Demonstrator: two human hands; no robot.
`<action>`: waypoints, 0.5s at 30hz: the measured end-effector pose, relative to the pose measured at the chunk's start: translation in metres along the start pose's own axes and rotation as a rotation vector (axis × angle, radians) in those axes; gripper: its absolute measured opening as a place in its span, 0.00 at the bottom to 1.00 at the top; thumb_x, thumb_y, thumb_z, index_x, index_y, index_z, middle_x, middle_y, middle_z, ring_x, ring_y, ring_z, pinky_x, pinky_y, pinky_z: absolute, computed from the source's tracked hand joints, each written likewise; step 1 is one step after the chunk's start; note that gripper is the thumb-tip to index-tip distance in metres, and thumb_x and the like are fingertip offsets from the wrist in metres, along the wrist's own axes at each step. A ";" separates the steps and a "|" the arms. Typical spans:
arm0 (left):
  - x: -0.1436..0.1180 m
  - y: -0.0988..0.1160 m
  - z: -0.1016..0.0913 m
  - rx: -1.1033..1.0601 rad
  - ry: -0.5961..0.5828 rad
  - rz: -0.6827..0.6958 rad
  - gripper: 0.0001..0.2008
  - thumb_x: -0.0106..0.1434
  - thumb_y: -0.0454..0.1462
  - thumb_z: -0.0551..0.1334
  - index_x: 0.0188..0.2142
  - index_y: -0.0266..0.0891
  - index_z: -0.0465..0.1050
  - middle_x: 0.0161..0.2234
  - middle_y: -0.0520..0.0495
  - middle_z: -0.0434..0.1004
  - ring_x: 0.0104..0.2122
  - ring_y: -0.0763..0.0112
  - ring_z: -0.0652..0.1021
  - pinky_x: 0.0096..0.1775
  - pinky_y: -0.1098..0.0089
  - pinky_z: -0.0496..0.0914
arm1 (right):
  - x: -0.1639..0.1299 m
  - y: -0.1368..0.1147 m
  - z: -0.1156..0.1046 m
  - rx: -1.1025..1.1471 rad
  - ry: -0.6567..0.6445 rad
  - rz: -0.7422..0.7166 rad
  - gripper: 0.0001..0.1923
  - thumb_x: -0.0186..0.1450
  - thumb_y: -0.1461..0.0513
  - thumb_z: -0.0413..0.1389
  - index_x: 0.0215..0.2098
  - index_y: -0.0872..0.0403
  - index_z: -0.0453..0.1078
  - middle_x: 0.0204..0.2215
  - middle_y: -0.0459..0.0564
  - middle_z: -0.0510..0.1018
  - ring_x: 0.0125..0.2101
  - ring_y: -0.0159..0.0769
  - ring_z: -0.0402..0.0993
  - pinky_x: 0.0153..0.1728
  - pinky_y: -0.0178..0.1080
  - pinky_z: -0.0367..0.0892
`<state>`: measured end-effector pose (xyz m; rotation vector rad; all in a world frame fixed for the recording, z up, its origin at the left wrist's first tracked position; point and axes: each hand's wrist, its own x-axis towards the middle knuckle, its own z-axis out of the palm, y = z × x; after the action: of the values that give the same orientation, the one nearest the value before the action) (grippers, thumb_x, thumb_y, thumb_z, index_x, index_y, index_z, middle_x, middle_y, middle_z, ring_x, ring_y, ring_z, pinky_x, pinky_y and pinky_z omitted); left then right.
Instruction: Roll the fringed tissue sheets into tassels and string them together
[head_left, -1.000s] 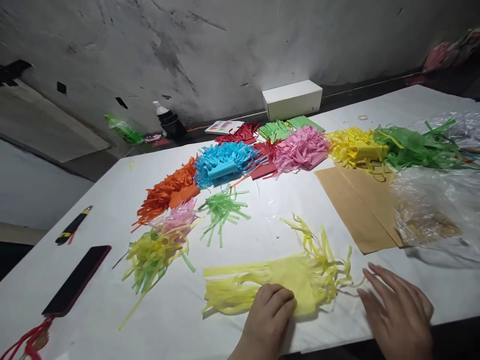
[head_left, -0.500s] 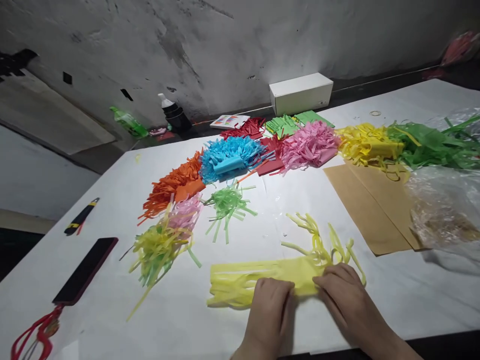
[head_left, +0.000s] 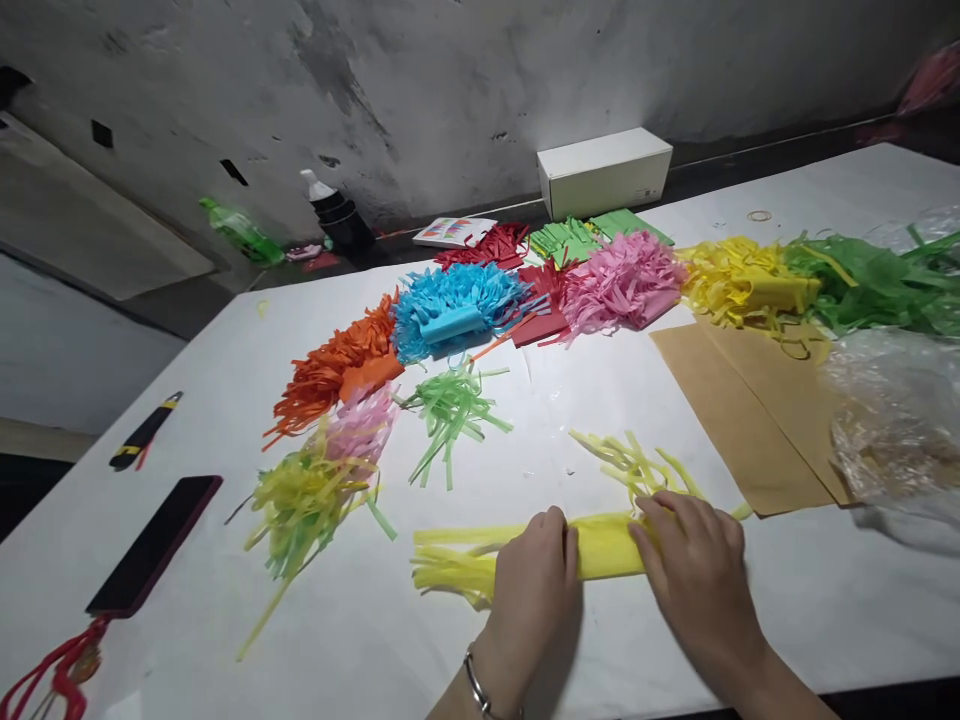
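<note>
A strip of yellow fringed tissue paper [head_left: 609,546] lies flat on the white-covered table, its cut strands spreading out at both ends. My left hand [head_left: 534,572] is closed on its left part, fingers curled over the paper; a silver bangle shows at that wrist. At the right part, my right hand [head_left: 694,560] is bent over the paper, its thumb and fingers gripping it where the loose strands begin. Fingertips of both hands are partly hidden. Beyond the hands lies a small light-green tassel [head_left: 454,402], with a yellow-and-green tassel [head_left: 311,495] to the left.
Bundles of orange [head_left: 337,372], blue [head_left: 457,305] and pink fringe [head_left: 622,275] run across the table. Brown paper [head_left: 739,415] and clear plastic [head_left: 896,410] lie right. A phone [head_left: 157,545] and a utility knife [head_left: 146,430] lie left; a white box [head_left: 604,175] stands behind.
Both hands have shifted slightly on the yellow paper, the right one now reaching farther over the strands. The right-end strands lie bunched lower. The view has tilted a little, showing the left wrist's bangle.
</note>
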<state>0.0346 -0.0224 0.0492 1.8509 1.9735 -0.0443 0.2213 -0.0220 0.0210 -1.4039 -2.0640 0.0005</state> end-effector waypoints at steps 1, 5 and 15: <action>0.000 0.000 0.000 -0.001 -0.003 0.002 0.10 0.73 0.34 0.54 0.35 0.40 0.71 0.32 0.46 0.81 0.30 0.60 0.81 0.28 0.66 0.59 | -0.001 0.001 -0.003 0.024 0.024 -0.062 0.07 0.72 0.67 0.55 0.47 0.57 0.73 0.40 0.57 0.79 0.44 0.49 0.74 0.48 0.52 0.61; 0.002 -0.002 0.002 -0.014 0.007 0.016 0.10 0.73 0.34 0.55 0.35 0.40 0.72 0.31 0.47 0.81 0.28 0.62 0.80 0.28 0.66 0.61 | -0.011 0.005 -0.004 0.186 -0.098 -0.358 0.11 0.73 0.67 0.52 0.50 0.57 0.74 0.45 0.56 0.81 0.51 0.47 0.74 0.56 0.51 0.59; -0.032 -0.029 0.015 -0.095 0.539 0.539 0.12 0.69 0.35 0.61 0.51 0.45 0.75 0.52 0.41 0.77 0.54 0.51 0.71 0.59 0.44 0.58 | -0.014 0.002 -0.001 0.289 -0.080 -0.314 0.12 0.71 0.70 0.49 0.43 0.56 0.75 0.40 0.51 0.83 0.47 0.40 0.76 0.62 0.51 0.54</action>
<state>0.0113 -0.0606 0.0389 2.4403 1.6533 0.7634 0.2273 -0.0334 0.0139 -0.9127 -2.2258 0.2177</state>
